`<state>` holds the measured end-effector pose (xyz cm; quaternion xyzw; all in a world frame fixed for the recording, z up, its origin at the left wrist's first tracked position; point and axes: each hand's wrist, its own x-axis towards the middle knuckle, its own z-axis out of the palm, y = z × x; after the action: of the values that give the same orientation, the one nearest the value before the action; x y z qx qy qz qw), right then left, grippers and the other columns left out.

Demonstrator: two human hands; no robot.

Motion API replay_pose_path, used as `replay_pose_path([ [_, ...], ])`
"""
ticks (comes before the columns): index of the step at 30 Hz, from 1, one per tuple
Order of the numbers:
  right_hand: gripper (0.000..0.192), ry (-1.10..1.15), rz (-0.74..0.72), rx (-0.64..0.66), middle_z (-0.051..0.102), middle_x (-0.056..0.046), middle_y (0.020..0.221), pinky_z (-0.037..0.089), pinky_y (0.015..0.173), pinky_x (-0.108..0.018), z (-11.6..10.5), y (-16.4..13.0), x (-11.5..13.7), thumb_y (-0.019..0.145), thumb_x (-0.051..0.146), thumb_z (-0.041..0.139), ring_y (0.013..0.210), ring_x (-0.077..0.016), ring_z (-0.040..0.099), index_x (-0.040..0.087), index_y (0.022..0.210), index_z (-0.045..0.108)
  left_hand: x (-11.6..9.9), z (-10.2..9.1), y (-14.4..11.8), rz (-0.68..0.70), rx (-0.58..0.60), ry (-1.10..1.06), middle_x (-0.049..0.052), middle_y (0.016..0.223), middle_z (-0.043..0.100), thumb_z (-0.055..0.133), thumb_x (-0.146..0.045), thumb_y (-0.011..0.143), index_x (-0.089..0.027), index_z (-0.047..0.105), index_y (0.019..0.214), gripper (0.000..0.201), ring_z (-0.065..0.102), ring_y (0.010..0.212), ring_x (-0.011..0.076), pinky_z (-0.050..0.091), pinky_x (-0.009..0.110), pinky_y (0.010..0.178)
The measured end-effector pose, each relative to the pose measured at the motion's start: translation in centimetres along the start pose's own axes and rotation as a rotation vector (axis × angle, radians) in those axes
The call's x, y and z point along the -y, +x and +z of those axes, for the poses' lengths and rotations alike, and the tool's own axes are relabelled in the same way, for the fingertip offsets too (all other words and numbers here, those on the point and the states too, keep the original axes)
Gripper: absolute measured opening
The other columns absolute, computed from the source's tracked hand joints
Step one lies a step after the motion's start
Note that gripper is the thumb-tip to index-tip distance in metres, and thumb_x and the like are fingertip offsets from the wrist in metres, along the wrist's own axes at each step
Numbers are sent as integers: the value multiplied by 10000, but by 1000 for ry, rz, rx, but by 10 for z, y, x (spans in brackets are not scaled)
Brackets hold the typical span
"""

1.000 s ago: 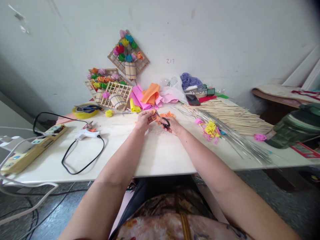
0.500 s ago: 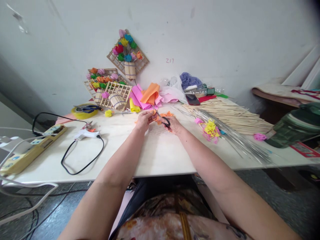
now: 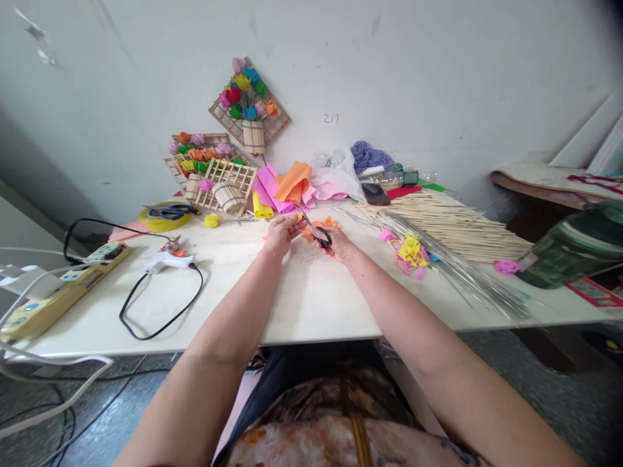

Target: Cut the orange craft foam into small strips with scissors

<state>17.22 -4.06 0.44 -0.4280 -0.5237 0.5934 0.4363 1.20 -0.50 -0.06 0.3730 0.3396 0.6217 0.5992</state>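
At the middle of the white table, my right hand (image 3: 339, 242) is closed round the black handles of a pair of scissors (image 3: 324, 237). The blades point up and to the left, towards my other hand. My left hand (image 3: 282, 233) pinches a small piece of orange crepe paper (image 3: 298, 217) just left of the blades; most of that piece is hidden by the fingers. More orange paper scraps (image 3: 332, 222) lie on the table behind and around my right hand.
Rolls of pink and orange crepe paper (image 3: 293, 183) lie behind my hands. Left are a white glue gun (image 3: 170, 261), a yellow power strip (image 3: 63, 288) and paper-flower lattices (image 3: 231, 185). Right are thin wooden sticks (image 3: 452, 227), silvery wires (image 3: 452, 269), a phone (image 3: 375, 194) and a green bottle (image 3: 574, 243).
Hardly anything differs. The fingers of my left hand and the scissors have shifted very slightly; both hands keep their hold at the same spot.
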Motion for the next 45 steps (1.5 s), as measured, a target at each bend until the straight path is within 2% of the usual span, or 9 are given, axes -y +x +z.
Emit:
replay_pose_path([
  [7,295,-36,-17,-22,530,68,505,214,305,-165,0,2,-3,848,405,731,329,-33,389,167,740,594,2,0,2,0,-19,-4,18,738,713,849,-249,643,-168,637,780,265,719,724,148,558,273,757],
  [16,255,-31,-25,-41,497,69,490,203,309,-158,2,2,-2,858,341,718,324,-30,366,160,724,598,0,2,0,1,-36,-24,27,733,715,797,-186,679,-153,658,761,165,699,700,132,552,252,735],
  [23,254,-15,-29,-50,487,69,483,210,303,-160,6,-2,3,868,337,705,324,-31,351,153,723,608,1,0,1,6,-38,-13,26,751,712,828,-216,664,-181,631,769,227,706,738,150,565,279,769],
  [36,301,-36,4,-25,492,69,478,223,306,-151,7,-4,5,850,376,730,324,-22,349,145,705,601,3,-1,4,52,2,-46,5,665,666,820,-274,593,-143,627,728,269,577,559,78,503,242,668],
  [40,260,-23,10,-19,501,65,474,222,305,-148,7,-5,5,874,341,703,321,-23,356,140,731,622,2,-1,3,53,18,-18,3,631,649,824,-280,609,-141,635,715,257,590,566,86,495,235,658],
  [45,251,-24,0,-30,506,65,470,211,298,-152,7,-4,5,865,322,706,313,-24,366,144,720,605,2,0,2,28,-2,-1,28,693,704,825,-250,607,-143,660,739,237,634,607,109,508,240,655],
])
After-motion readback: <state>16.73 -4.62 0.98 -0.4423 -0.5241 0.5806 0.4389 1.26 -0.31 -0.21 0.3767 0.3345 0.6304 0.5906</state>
